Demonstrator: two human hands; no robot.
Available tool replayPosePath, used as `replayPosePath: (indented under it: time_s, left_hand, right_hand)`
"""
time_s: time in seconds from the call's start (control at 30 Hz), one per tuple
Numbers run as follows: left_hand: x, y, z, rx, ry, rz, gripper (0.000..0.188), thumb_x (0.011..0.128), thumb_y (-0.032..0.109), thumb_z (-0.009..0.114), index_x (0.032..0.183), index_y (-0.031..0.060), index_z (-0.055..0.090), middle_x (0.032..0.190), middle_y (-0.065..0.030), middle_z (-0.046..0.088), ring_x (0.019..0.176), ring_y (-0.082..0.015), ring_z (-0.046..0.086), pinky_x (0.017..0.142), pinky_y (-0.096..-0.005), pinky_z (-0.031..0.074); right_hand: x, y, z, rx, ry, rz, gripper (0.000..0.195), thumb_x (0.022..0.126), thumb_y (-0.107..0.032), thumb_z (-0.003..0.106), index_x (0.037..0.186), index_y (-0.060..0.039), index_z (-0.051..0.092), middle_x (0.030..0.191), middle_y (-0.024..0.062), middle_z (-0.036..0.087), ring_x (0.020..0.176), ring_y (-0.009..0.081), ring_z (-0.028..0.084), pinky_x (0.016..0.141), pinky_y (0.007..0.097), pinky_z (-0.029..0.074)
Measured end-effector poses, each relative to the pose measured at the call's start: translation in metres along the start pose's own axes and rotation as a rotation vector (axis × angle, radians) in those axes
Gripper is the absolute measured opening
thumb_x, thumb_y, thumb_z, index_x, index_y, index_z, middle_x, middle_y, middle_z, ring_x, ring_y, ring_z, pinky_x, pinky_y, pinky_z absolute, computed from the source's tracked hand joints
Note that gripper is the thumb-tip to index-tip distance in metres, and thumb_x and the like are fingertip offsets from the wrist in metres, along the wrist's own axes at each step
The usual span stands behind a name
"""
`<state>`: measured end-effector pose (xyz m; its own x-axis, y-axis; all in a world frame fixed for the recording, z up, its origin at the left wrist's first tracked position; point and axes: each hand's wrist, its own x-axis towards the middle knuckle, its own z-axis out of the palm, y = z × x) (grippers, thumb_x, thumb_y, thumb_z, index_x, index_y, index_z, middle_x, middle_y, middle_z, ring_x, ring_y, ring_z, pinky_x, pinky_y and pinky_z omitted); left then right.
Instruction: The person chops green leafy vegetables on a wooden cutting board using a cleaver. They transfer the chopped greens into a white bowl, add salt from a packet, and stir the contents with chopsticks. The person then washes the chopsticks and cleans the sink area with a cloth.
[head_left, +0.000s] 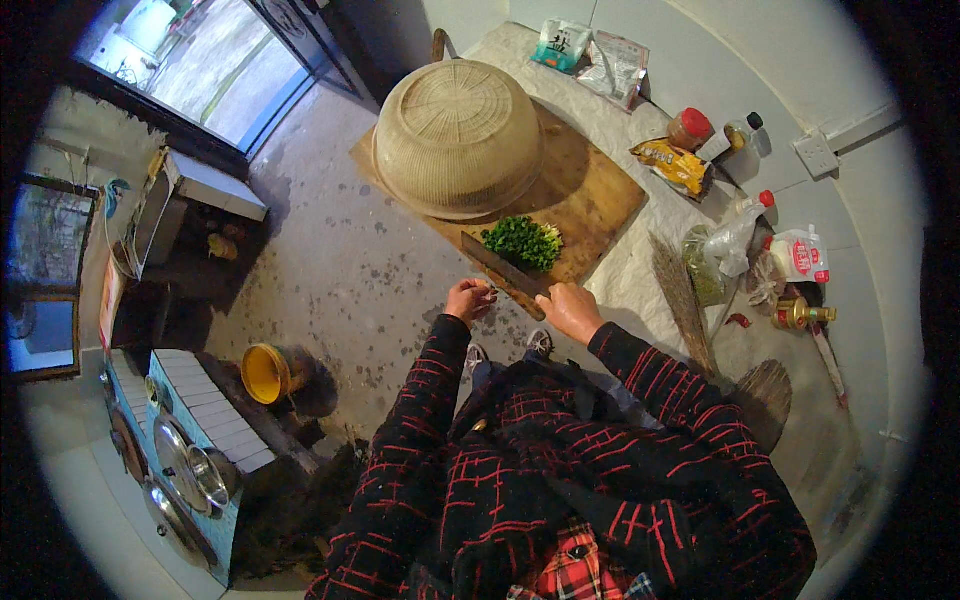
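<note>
My right hand (571, 311) is closed on the handle of a cleaver (501, 268), whose wide blade points up and left along the near edge of a wooden cutting board (611, 199). Beside the blade, on the board, lies a pile of chopped green onions (521, 241), dark green with pale pieces at its right. My left hand (471, 300) is off the board's near edge, above the floor, with its fingers bent together near a small dark bit; whether it grips that bit is not clear. A large upturned woven basket (461, 139) rests on the far part of the board.
Seasoning bags, a red-lidded jar (690, 129), bottles and a straw whisk (682, 300) stand or lie along the right side of the cloth-covered table (630, 300). A yellow bucket (267, 373) is on the floor at left, near a tiled stove with metal lids (180, 461).
</note>
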<state>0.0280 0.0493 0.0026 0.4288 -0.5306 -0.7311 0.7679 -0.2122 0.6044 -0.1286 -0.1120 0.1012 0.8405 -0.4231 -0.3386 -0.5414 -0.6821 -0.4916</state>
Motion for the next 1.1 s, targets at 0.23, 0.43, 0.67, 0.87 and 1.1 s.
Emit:
replayPosePath:
  time_s: [0.23, 0.43, 0.67, 0.87, 1.1]
  left_hand:
    - [-0.004, -0.004, -0.008, -0.235, -0.079, 0.085, 0.005, 0.084, 0.002, 0.058, 0.088, 0.0016, 0.056, 0.079, -0.0114, 0.062, 0.071, -0.0232, 0.064, 0.058, -0.0327, 0.051]
    - [-0.010, 0.010, 0.004, -0.328, 0.009, 0.121, 0.011, 0.082, -0.003, 0.056, 0.094, -0.0017, 0.055, 0.078, -0.0119, 0.060, 0.070, -0.0245, 0.063, 0.060, -0.0334, 0.051]
    - [-0.018, 0.031, -0.008, -0.202, -0.104, 0.244, 0.012, 0.084, -0.001, 0.056, 0.096, -0.0006, 0.056, 0.082, -0.0088, 0.061, 0.076, -0.0209, 0.062, 0.067, -0.0317, 0.051]
    - [-0.033, 0.057, -0.031, -0.332, -0.259, 0.349, 0.011, 0.085, 0.010, 0.060, 0.095, 0.0039, 0.060, 0.083, -0.0078, 0.063, 0.080, -0.0199, 0.061, 0.073, -0.0331, 0.050]
    - [0.004, 0.021, -0.151, 1.499, 0.520, 0.526, 0.018, 0.079, 0.012, 0.066, 0.095, 0.0059, 0.062, 0.092, -0.0123, 0.062, 0.085, -0.0242, 0.059, 0.078, -0.0355, 0.046]
  right_hand:
    - [0.000, -0.002, -0.003, 0.008, -0.021, 0.005, 0.038, 0.086, -0.031, 0.057, 0.067, 0.0029, 0.059, 0.063, 0.0215, 0.058, 0.063, 0.0398, 0.058, 0.058, 0.0497, 0.046]
    - [-0.002, 0.006, -0.004, 0.040, 0.046, -0.018, 0.041, 0.087, -0.031, 0.056, 0.064, 0.0021, 0.056, 0.058, 0.0201, 0.054, 0.057, 0.0390, 0.054, 0.054, 0.0503, 0.043]
    - [-0.005, 0.006, -0.012, 0.062, 0.030, -0.036, 0.043, 0.088, -0.032, 0.055, 0.062, 0.0026, 0.054, 0.056, 0.0211, 0.051, 0.054, 0.0387, 0.052, 0.052, 0.0502, 0.041]
    - [-0.015, 0.007, -0.015, 0.040, 0.145, -0.045, 0.040, 0.088, -0.031, 0.054, 0.067, 0.0023, 0.055, 0.058, 0.0215, 0.054, 0.057, 0.0396, 0.055, 0.054, 0.0491, 0.043]
    - [-0.023, 0.014, -0.038, -0.266, 0.095, -0.199, 0.026, 0.080, -0.025, 0.062, 0.090, -0.0018, 0.058, 0.068, 0.0154, 0.060, 0.069, 0.0324, 0.062, 0.059, 0.0437, 0.048]
